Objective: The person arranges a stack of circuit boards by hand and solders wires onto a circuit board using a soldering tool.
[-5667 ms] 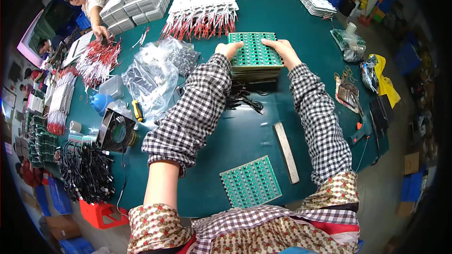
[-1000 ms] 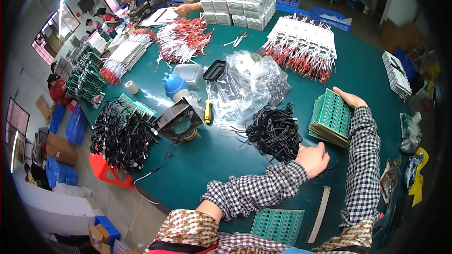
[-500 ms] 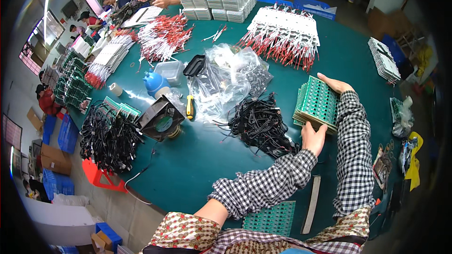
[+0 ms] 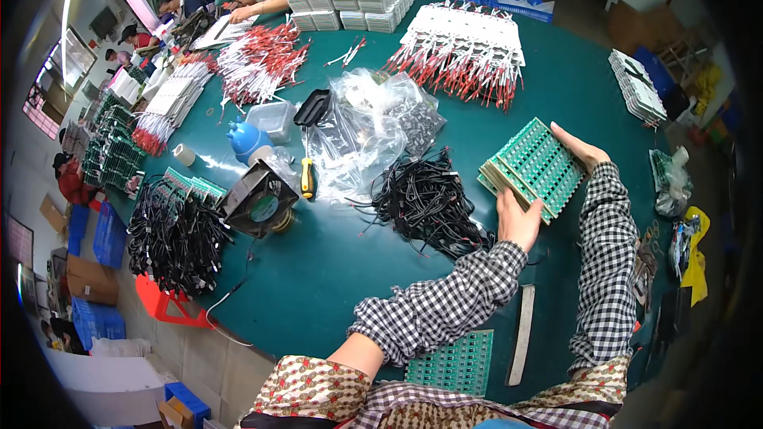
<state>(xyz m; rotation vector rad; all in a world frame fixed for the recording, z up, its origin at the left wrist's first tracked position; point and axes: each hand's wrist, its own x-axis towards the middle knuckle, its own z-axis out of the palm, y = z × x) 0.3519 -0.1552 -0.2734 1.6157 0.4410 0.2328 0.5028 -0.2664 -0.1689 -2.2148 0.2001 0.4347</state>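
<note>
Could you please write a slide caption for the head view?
Both hands, left hand and right hand, grip a stack of green circuit boards above a green table.

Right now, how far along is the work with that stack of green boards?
In hand: left hand and right hand grip the stack of green boards, lifted at a tilt. Done: wired white modules lie in rows. Left: black cables and another green panel lie untouched.

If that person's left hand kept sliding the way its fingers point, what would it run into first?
The left hand already touches the near edge of the stack of green circuit boards, fingers pointing up-table. Beyond lies bare green tabletop, then probably the white modules with red wires; depth is unclear.
</note>
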